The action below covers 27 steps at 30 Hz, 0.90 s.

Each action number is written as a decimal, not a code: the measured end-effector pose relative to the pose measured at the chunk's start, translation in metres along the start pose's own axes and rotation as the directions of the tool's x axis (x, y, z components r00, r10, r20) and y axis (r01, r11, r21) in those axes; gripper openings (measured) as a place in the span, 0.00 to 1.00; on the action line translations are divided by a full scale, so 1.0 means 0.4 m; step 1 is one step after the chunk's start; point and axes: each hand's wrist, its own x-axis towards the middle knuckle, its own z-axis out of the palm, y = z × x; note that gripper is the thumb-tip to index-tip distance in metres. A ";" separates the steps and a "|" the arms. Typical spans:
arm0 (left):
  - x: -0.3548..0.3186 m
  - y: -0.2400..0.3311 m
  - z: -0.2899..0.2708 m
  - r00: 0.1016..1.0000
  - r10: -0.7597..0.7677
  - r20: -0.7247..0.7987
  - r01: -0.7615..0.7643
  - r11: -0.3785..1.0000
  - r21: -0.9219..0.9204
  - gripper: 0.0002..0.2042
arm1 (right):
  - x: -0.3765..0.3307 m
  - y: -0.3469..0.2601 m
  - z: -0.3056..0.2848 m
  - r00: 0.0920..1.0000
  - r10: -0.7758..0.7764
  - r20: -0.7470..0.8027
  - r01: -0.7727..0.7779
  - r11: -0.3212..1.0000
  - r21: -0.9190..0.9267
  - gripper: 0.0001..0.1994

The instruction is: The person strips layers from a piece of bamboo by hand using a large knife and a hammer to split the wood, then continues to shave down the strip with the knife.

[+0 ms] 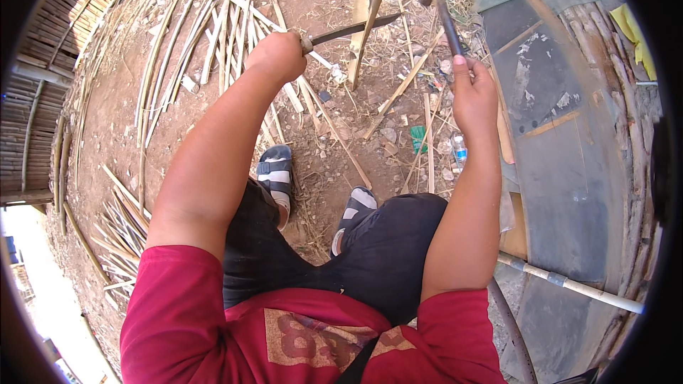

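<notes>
My left hand is closed around the handle of a long knife, its dark blade pointing right. That blade crosses a split bamboo pole standing in front of me; whether it sits inside the split or only against it, I cannot tell. In my right hand is a hammer, gripped by its dark handle with the thumb along it. The hammer's head is raised to the right of the pole, apart from the blade.
Many split bamboo strips lie on the dirt at the left, with another pile nearer. Dark flat sheets and a pale pole lie along the right. A small plastic bottle and green litter rest near my right forearm.
</notes>
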 end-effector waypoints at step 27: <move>-0.023 0.018 -0.011 0.998 -0.026 0.053 0.027 0.999 -0.019 0.16 | 0.049 0.122 0.120 0.983 0.037 0.179 -0.019 0.994 -0.103 0.23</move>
